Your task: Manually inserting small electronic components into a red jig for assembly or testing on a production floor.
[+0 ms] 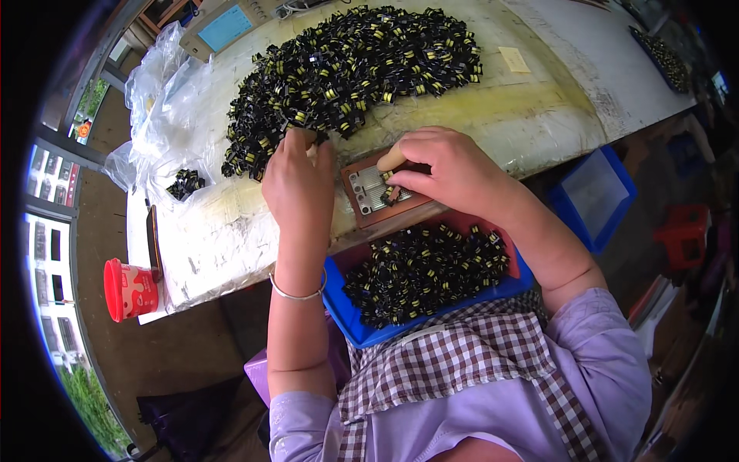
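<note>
Surface (546, 115): pale, yellow-stained, seemingly covered in film, with windows (50, 254) off to the left and an instrument (231, 27) with a lit blue screen at its far left.
Large heap (362, 61): small black-and-yellow parts lying loose across the middle of the surface.
Small cluster (185, 185): more dark parts, near a crumpled clear plastic bag (158, 100).
Lap tray (332, 296): blue rim, reddish inside, filled with black-and-yellow parts; it sits between the person's body and the front edge of the surface.
Side tray (593, 192): blue-rimmed, lower down at the right, its pale bottom showing.
Far tray (643, 52): dark, at the upper right, holding many small pieces.
Red tub (132, 291): by the left corner of the surface; its contents are hidden.
Fixture (366, 189): ridged silver plate on a brown board, at the front edge, with a few parts on it.
Left hand (299, 181): at the heap's near edge, fingers bent; cannot tell whether its grip holds anything.
Right hand (454, 165): over the fixture, grip narrow, thumb and fingertips at the parts there; whether they are pinched is unclear.
</note>
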Tool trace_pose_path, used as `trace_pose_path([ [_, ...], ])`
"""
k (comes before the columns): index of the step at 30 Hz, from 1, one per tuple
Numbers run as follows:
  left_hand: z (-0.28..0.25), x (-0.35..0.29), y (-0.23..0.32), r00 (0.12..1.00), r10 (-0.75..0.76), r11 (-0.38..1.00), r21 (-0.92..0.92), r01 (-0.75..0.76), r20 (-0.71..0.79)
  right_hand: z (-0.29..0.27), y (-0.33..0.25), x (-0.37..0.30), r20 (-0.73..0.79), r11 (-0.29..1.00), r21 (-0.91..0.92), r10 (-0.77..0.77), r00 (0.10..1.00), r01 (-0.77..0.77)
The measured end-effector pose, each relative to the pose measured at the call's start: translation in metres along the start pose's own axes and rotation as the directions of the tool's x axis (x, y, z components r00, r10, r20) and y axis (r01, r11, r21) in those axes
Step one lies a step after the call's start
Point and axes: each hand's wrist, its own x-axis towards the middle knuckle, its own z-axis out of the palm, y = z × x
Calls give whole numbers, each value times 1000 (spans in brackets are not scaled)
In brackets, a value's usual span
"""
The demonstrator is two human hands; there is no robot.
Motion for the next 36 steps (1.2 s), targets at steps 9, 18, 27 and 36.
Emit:
trace_pose_path([
  [9, -3, -29, 22, 996, 82, 949, -306, -70, 27, 13, 11, -9, -202, 987, -81, -150, 968, 136],
  [18, -8, -30, 24, 974, 221, 906, -379, -188, 45, -1, 37, 49, -213, 821, -565, -47, 976, -83],
  [27, -14, -34, 22, 969, 189, 873, -478, -92, 159, 1, 33, 27, -280, 932, -357, -52, 959, -54],
  [36, -9, -40, 31, 942, 327, 832, -495, -252, 70, -11, 29, 38, -95, 931, -362, 5, 995, -39],
])
